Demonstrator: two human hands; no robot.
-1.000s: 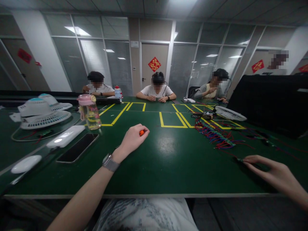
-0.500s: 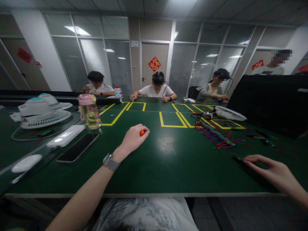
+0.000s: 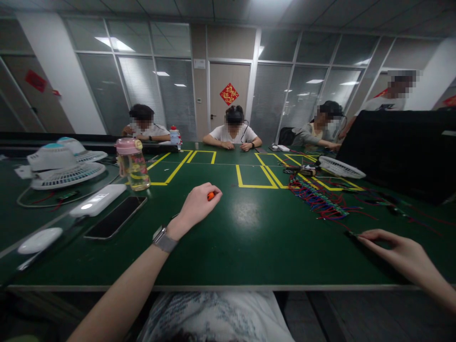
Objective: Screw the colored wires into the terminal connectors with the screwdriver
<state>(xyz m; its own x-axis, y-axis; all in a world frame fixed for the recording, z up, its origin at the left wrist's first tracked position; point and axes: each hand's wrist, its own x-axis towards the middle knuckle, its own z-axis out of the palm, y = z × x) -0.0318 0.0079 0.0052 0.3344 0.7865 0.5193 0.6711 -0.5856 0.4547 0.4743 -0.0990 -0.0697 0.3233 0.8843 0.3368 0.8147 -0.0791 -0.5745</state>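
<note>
My left hand is closed over a small orange object. Only a rounded bit of it shows between the fingers, so its kind is hidden. Over on the right, my right hand pinches the near end of a small dark circuit board between thumb and fingertips, low over the table. A thin red wire seems to run from that board towards a row of small green circuit boards with red and blue wires, lying just beyond the hand.
On the green table, a phone, a white power bank, a pink-lidded bottle and white fans stand left. Yellow tape marks rectangles. A black panel rises at right. Several people are opposite.
My hands have barely moved; both keep their hold. The person opposite in the middle has let go of a small object and drawn that hand in. The standing person at right has moved leftward.
</note>
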